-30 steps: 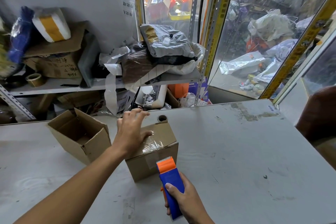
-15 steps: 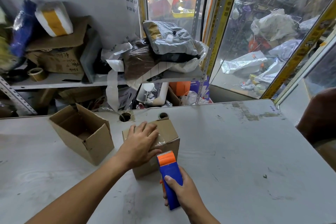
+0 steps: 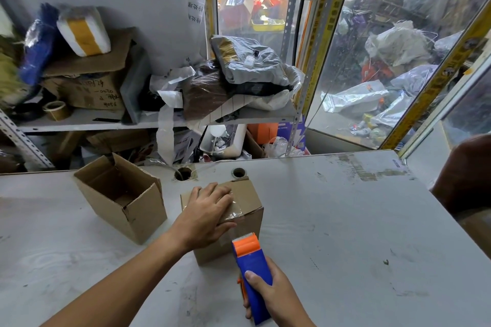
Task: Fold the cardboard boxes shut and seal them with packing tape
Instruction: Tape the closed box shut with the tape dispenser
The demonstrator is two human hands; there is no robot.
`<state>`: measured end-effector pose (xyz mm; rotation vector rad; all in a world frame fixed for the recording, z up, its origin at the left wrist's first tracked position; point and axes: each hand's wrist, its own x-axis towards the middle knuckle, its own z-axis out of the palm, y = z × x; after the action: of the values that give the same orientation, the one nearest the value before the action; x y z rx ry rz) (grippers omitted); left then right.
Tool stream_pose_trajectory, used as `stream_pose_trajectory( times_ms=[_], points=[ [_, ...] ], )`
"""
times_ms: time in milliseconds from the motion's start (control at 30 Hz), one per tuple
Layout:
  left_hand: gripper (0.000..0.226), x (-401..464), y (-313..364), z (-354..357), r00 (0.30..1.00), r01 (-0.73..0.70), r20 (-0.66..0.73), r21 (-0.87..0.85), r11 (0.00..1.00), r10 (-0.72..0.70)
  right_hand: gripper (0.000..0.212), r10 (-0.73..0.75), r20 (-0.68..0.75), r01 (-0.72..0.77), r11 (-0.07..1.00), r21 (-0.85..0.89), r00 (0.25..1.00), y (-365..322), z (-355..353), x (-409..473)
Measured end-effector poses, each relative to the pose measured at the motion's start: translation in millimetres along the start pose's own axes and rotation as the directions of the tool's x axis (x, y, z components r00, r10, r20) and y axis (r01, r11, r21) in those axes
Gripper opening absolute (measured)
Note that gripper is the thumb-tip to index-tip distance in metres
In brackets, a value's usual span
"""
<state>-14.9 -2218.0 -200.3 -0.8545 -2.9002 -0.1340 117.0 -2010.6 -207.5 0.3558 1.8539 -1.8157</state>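
A small closed cardboard box (image 3: pixel 247 202) stands near the middle of the grey table (image 3: pixel 345 220), with clear tape across its top. My left hand (image 3: pixel 210 214) lies flat on the box's top, fingers spread, pressing the tape down. My right hand (image 3: pixel 268 297) grips a blue and orange tape dispenser (image 3: pixel 249 265) just in front of the box, its orange head close to the box's front face. A second cardboard box (image 3: pixel 125 199) stands open and tilted to the left, flaps up.
Two round holes (image 3: pixel 183 174) pierce the table behind the boxes. Beyond the far edge, metal shelves (image 3: pixel 79 122) hold parcels, cartons and a tape roll (image 3: pixel 54 110). Glass panels rise at the right. A dark brown object (image 3: pixel 467 175) sits at the table's right edge.
My left hand dropped from hovering over the box to lying flat on its taped top. The dispenser in my right hand moved slightly forward toward the box's front.
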Motion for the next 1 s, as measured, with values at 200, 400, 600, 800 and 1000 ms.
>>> stream_pose_trajectory(
  times_ms=[200, 400, 600, 800, 1000],
  points=[
    [0.066, -0.4, 0.7, -2.1, 1.0, -0.001, -0.003, -0.02, 1.0, 0.001, 0.03, 0.025, -0.002, -0.025, 1.0, -0.001, 1.0, -1.7, 1.0, -2.7],
    [0.064, -1.0, 3.3, -3.0, 1.0, 0.016, -0.003, 0.009, 1.0, -0.016, 0.025, 0.034, -0.044, -0.035, 0.999, -0.012, 0.998, -2.4, 8.1, 3.1],
    [0.076, 9.8, 5.6, -8.6, 0.995, 0.043, 0.086, 0.089, 0.995, -0.051, 0.019, 0.066, -0.1, -0.062, 0.997, 0.042, 0.993, -17.6, 17.2, 8.9],
    [0.071, 9.4, 3.9, -1.2, 0.999, 0.026, 0.031, 0.088, 0.996, -0.029, 0.02, -0.003, -0.073, 0.004, 1.0, 0.024, 0.997, -11.8, 14.6, 1.3],
    [0.064, 6.9, 2.9, -0.1, 1.0, 0.01, -0.004, 0.07, 0.998, -0.009, 0.03, 0.022, -0.052, -0.02, 0.999, 0.035, 0.998, 4.6, 13.7, -7.4]
  ],
)
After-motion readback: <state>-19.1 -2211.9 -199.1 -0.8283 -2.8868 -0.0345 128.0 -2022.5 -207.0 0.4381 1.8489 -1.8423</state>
